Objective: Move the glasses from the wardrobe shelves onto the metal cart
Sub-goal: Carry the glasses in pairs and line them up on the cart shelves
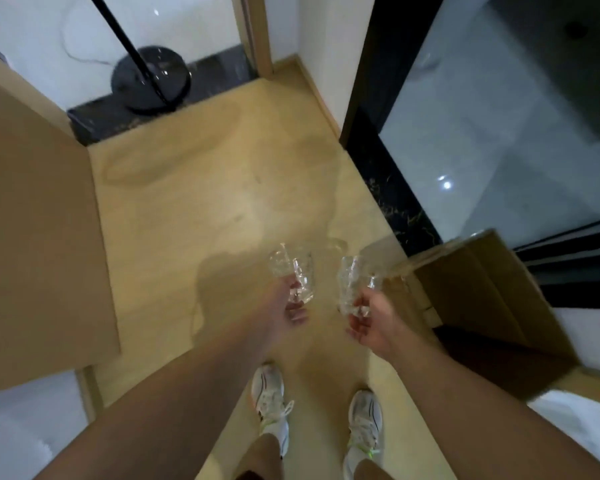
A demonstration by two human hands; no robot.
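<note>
1. Two clear, faceted glass mugs with handles are carried above the tan wooden floor [194, 202], side by side, slightly apart.
2. The left hand [291, 303] grips the left glass mug [290, 271], fingers curled around it.
3. The right hand [369, 320] grips the right glass mug [352, 285] likewise.
4. White sneakers [271, 403] stand below, near the camera.

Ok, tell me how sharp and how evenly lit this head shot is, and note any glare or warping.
Head view: soft with motion blur, so the two clear cut-glass mugs in the left hand and right hand smear into the pale wooden floor; light is dim and warm, with a faint shadow left of the hands; bright spot glare on the glossy grey tiles; wide-angle bending curves the arms and the door edges.
</note>
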